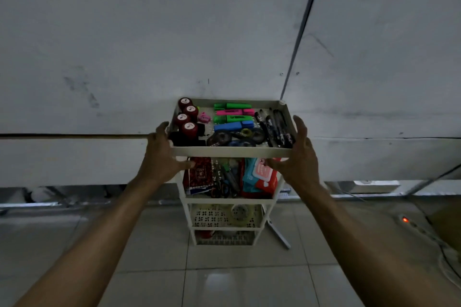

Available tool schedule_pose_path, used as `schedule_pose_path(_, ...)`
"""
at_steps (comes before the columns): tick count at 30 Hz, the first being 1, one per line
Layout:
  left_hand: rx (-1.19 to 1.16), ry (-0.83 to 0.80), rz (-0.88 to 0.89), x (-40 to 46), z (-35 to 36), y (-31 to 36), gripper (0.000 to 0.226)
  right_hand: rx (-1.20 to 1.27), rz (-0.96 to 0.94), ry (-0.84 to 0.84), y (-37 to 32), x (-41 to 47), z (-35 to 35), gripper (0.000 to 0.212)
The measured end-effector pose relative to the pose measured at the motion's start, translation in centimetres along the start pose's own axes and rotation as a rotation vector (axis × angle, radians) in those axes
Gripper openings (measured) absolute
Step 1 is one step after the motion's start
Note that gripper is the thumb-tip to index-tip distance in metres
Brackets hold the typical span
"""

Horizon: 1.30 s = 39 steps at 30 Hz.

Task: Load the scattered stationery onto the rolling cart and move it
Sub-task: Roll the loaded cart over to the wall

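A white rolling cart with several tiers stands on the floor against a large white table. Its top tray holds red round pots, green, pink and blue highlighters, black pens and tape rolls. The second tier carries packets and scissors; lower tiers show a tape roll. My left hand grips the top tray's left front corner, thumb under the rim. My right hand grips the right front corner the same way.
The white table top fills the upper view, with a dark seam running up on the right. Grey floor tiles lie below. A power strip with an orange light and cables lie on the floor at right.
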<state>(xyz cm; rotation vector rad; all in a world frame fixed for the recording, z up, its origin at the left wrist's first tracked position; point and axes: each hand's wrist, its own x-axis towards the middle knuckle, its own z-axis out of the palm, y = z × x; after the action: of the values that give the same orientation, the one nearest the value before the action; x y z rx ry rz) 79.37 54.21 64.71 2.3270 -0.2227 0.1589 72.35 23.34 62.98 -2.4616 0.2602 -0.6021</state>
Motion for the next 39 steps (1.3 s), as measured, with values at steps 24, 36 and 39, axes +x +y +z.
schedule_pose_path(24,-0.791,0.026,0.032,0.7,7.4,-6.5,0.059,0.796,0.299,0.100,3.9,-1.3,5.9,0.035)
schedule_pose_path(36,-0.719,0.291,0.001,0.3,10.3,-8.1,0.039,0.812,0.280,0.198,4.8,-2.4,8.7,0.036)
schedule_pose_path(39,-0.816,0.145,-0.007,1.1,10.0,-8.1,0.051,0.860,0.268,0.128,5.0,-1.9,8.3,0.037)
